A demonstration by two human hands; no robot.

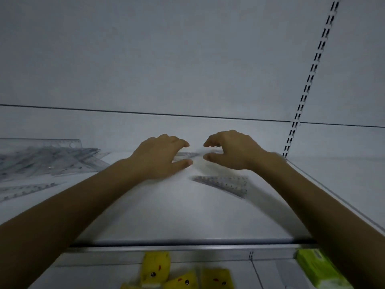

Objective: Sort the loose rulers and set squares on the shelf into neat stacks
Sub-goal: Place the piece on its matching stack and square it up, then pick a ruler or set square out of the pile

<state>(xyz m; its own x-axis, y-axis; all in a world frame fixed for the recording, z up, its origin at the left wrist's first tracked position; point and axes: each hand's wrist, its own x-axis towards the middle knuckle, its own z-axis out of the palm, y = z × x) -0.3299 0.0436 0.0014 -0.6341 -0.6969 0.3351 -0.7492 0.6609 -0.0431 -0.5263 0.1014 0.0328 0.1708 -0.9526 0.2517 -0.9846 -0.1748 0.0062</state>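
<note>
On the white shelf [145,215] we hold both hands half-curled, thumbs apart from the fingers. Our left hand [162,157] covers one end of a blurred clear set square [187,154]; we cannot tell if it grips. Our right hand [231,151] hovers just beside, holding nothing. Another set square [225,184] lies nearer, and loose rulers [48,159] are piled at the left, their scale figures unreadable.

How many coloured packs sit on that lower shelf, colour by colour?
Yellow packs: 3 (a yellow sliver at the bottom edge may be another)
Green pack: 1
Total: 4
</note>
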